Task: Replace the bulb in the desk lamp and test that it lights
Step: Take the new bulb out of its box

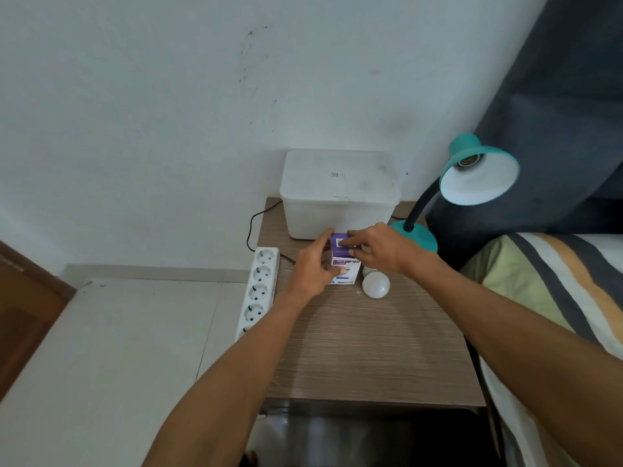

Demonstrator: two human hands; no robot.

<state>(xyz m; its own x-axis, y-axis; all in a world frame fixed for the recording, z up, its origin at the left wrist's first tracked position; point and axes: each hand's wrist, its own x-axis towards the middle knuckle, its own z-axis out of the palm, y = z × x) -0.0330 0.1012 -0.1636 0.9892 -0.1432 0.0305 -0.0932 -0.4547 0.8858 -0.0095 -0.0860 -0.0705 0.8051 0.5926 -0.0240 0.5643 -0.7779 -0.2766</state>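
A teal desk lamp [478, 170] stands at the table's back right, its shade tilted toward me and its socket empty. A purple-and-white bulb box [344, 264] stands upright on the wooden table [364, 348]. My left hand [312, 267] grips the box's left side. My right hand [377, 247] has its fingers on the box's purple top flap. A bare white bulb [376, 284] lies on the table just right of the box, below my right hand.
A white lidded plastic bin [338, 193] sits behind the box against the wall. A white power strip [258, 291] lies along the table's left edge, with a black cord [251, 230] running behind it. A bed with striped bedding [556, 284] borders the right side.
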